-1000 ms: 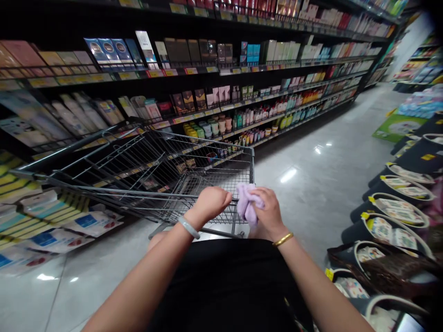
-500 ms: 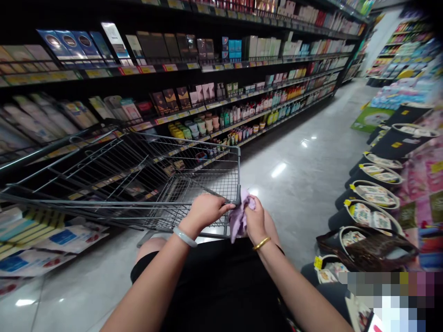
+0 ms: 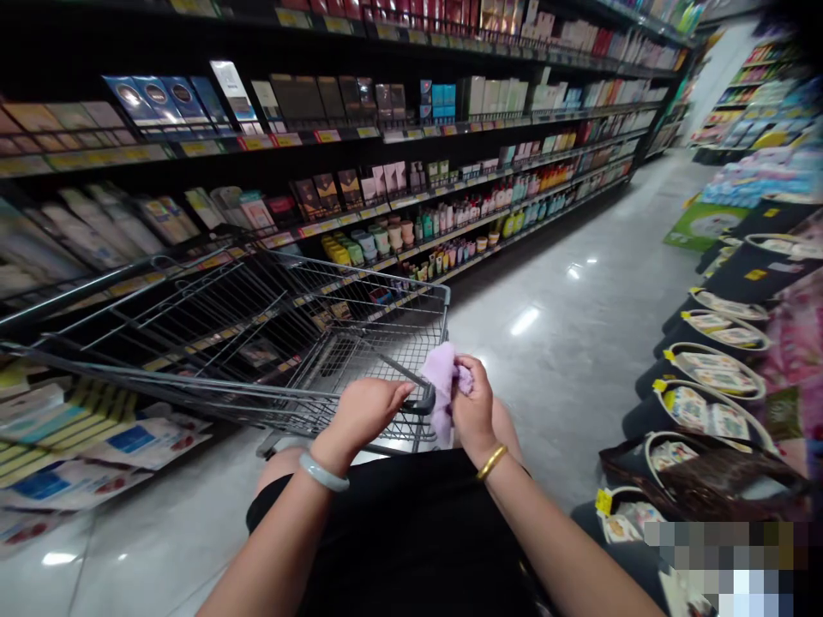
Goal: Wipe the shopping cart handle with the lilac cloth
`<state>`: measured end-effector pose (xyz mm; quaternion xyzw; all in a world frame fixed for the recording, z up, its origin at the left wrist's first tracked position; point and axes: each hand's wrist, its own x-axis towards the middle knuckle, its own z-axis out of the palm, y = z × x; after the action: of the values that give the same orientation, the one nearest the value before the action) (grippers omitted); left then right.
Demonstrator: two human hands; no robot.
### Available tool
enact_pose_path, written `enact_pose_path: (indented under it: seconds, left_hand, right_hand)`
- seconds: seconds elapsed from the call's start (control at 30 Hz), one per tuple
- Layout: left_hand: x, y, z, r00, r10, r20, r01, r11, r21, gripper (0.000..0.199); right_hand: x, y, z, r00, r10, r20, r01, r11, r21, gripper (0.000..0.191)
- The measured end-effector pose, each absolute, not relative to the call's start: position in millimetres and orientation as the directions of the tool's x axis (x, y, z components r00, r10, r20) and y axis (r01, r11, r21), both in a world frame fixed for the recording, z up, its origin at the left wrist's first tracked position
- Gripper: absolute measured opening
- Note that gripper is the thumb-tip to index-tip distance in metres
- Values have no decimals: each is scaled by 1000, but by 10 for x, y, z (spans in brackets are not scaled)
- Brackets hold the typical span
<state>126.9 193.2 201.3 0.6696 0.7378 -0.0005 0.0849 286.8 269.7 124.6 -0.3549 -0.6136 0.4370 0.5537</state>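
Note:
A wire shopping cart (image 3: 379, 394) stands in front of me, its near corner capped with dark grey plastic. My left hand (image 3: 366, 413), with a pale bangle at the wrist, is closed on the cart's top rail just left of that corner. Bunched in my closed right hand (image 3: 472, 411) is a lilac cloth (image 3: 440, 377). The cloth hangs against the outer side of the cart corner, its lower end dangling. A gold bracelet (image 3: 492, 461) circles my right wrist. Parts of the fingers on both hands are hidden.
Shelves of boxed and bottled goods (image 3: 399, 180) run along the far side. Dark round bins of packets (image 3: 713, 407) line the right, with a dark brown bag (image 3: 694, 480) over some. Packaged goods (image 3: 129, 454) lie at the left. Grey floor (image 3: 546, 360) runs between.
The lilac cloth has opened out and risen at the cart corner. My left hand has slid slightly left and down along the rail. The view has shifted a little.

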Motion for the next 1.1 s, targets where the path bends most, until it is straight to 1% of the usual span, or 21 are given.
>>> enact_pose_path:
  seconds: [0.07, 0.13, 0.17, 0.23, 0.27, 0.33, 0.4, 0.43, 0.47, 0.5, 0.53, 0.57, 0.63, 0.67, 0.73, 0.77, 0.83, 0.87, 0.97, 1.03, 1.1]
  left_hand:
    - [1267, 1917, 2052, -111, 986, -125, 968, 136, 211, 61]
    - [1288, 1916, 2083, -143, 982, -124, 928, 177, 327, 62]
    - [1302, 1916, 2092, -154, 980, -124, 904, 191, 384, 61]
    - [1325, 1908, 2093, -163, 979, -123, 864, 202, 462, 52]
    - [1329, 1898, 2086, -162, 980, -120, 857, 200, 476, 46]
    - [1321, 1865, 2059, -162, 980, -115, 860, 198, 471, 38]
    - [1295, 1826, 2025, -185, 976, -118, 861, 218, 460, 29]
    - [1278, 1808, 2008, -209, 971, -117, 853, 239, 465, 25]
    - [1261, 1793, 1992, -242, 964, -113, 839, 266, 475, 24]
    - [1245, 1780, 1979, -280, 954, -103, 824, 294, 484, 27]
    - [1231, 1770, 1969, -320, 943, -94, 811, 324, 487, 35]
    - [1219, 1763, 1961, -359, 929, -87, 801, 354, 482, 45]
    - [1210, 1751, 1952, -413, 907, -87, 801, 407, 439, 61]
    - [1213, 1745, 1950, -425, 901, -84, 814, 422, 400, 65]
    - [1235, 1735, 1949, -424, 903, -70, 854, 424, 302, 69]
    - [1251, 1731, 1950, -410, 910, -60, 878, 411, 246, 69]
    - [1287, 1727, 1954, -370, 928, -50, 915, 373, 156, 68]
    - [1302, 1726, 1957, -353, 934, -51, 925, 357, 129, 66]
    - [1328, 1726, 1967, -351, 936, -42, 931, 353, 91, 60]
    - [1325, 1718, 1970, -356, 934, -40, 932, 358, 62, 59]
    - [1312, 1700, 1970, -329, 943, -47, 943, 331, 26, 59]
  right_hand:
    - [2824, 2663, 1444, -250, 817, 520, 2, 538, -843, 28]
    - [2786, 2620, 1549, -376, 718, 585, 36, 643, -765, 29]
    - [2776, 2595, 1561, -407, 697, 590, 34, 658, -753, 30]
    - [2780, 2545, 1523, -406, 730, 550, -14, 597, -802, 27]
    - [2791, 2526, 1489, -398, 774, 493, -58, 515, -855, 23]
    - [2815, 2511, 1427, -400, 853, 335, -156, 297, -942, 15]
    - [2823, 2525, 1406, -422, 885, 197, -213, 114, -970, 13]
    - [2818, 2536, 1414, -427, 889, 164, -221, 73, -972, 14]
    - [2808, 2543, 1433, -419, 893, 161, -216, 73, -974, 13]
    - [2796, 2541, 1460, -397, 898, 189, -199, 117, -973, 12]
    - [2785, 2523, 1491, -368, 895, 251, -172, 200, -965, 11]
    - [2778, 2490, 1520, -346, 875, 338, -134, 310, -941, 12]
    - [2780, 2390, 1557, -365, 776, 514, -39, 539, -842, 20]
    - [2789, 2343, 1557, -408, 711, 573, 2, 628, -778, 26]
    - [2812, 2316, 1518, -518, 599, 611, 51, 735, -676, 39]
    - [2822, 2357, 1483, -561, 564, 606, 64, 760, -647, 39]
    - [2828, 2545, 1407, -583, 555, 594, 92, 771, -630, 29]
    - [2823, 2667, 1377, -562, 583, 586, 119, 758, -641, 23]
    - [2789, 2917, 1359, -398, 710, 581, 234, 691, -684, 16]
    - [2764, 2859, 1393, -375, 712, 594, 222, 691, -688, 14]
    - [2743, 2678, 1421, -461, 635, 620, 144, 743, -654, 17]
